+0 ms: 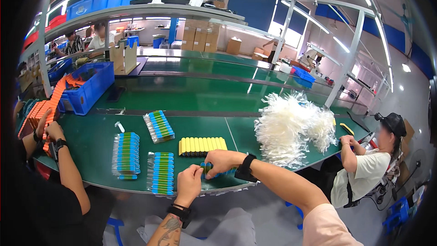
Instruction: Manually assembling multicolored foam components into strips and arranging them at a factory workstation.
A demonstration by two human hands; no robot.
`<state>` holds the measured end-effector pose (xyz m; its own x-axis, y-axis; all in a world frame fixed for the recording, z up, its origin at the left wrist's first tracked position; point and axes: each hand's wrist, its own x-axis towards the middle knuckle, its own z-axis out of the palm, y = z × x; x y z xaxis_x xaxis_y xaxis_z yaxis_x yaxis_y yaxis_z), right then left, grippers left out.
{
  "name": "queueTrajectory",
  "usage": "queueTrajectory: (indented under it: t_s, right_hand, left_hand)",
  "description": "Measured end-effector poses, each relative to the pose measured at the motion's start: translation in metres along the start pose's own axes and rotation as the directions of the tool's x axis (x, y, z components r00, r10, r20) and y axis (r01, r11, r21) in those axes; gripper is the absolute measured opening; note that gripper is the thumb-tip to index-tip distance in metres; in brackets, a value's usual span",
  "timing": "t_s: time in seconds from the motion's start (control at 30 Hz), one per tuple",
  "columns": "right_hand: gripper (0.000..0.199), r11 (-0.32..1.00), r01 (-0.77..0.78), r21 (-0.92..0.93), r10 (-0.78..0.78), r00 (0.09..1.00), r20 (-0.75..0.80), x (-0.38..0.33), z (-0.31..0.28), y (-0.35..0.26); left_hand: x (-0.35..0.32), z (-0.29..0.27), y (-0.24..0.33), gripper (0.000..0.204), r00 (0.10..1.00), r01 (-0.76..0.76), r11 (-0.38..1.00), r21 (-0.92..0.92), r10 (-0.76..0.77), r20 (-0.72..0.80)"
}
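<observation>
Close to the table's front edge, my left hand [189, 184] is closed in a pinch; whatever is between its fingertips is hidden. Right beside it, my right hand [223, 162] is closed on blue-and-green strips [208, 168], mostly covered by the fingers. Just beyond the hands lies a row of yellow cylinders with black lower ends [202, 145]. To the left are a neat stack of blue-and-green strips with clear tails [163, 173], a taller stack [126, 154] and a tilted stack farther back [159, 126].
A large heap of white, clear-ended strips [291, 130] sits to the right on the green table [218, 125]. At left, a co-worker's hands [51, 130] handle orange strips [54, 98] by a blue bin [93, 86]. Another person [364, 164] sits at the right edge.
</observation>
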<state>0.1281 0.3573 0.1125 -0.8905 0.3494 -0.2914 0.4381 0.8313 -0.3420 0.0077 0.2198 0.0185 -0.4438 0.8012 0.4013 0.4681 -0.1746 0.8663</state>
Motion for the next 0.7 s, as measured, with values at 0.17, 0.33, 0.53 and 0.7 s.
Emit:
queueTrajectory:
  t_s: [0.17,0.33,0.53,0.7]
  right_hand:
    - [0.038,0.999,-0.034,0.005,0.034,0.999,-0.042,-0.004,-0.006,0.001]
    - [0.038,0.999,-0.051,-0.001,0.051,0.999,0.012,-0.005,-0.003,0.002]
    - [0.043,0.995,-0.076,0.061,0.074,0.997,0.027,-0.011,-0.010,0.011]
    - [0.049,0.996,-0.086,-0.010,0.086,0.996,0.030,-0.013,-0.009,0.013]
  left_hand:
    - [0.001,-0.001,-0.001,0.017,0.999,-0.006,1.000,0.013,0.007,-0.039]
    - [-0.002,-0.001,-0.004,0.018,0.999,-0.021,1.000,0.006,0.021,-0.030]
    - [-0.002,-0.002,0.001,0.018,1.000,0.025,1.000,0.015,-0.024,-0.006]
    - [-0.001,-0.004,0.002,0.018,0.999,0.039,0.999,0.024,-0.039,0.015]
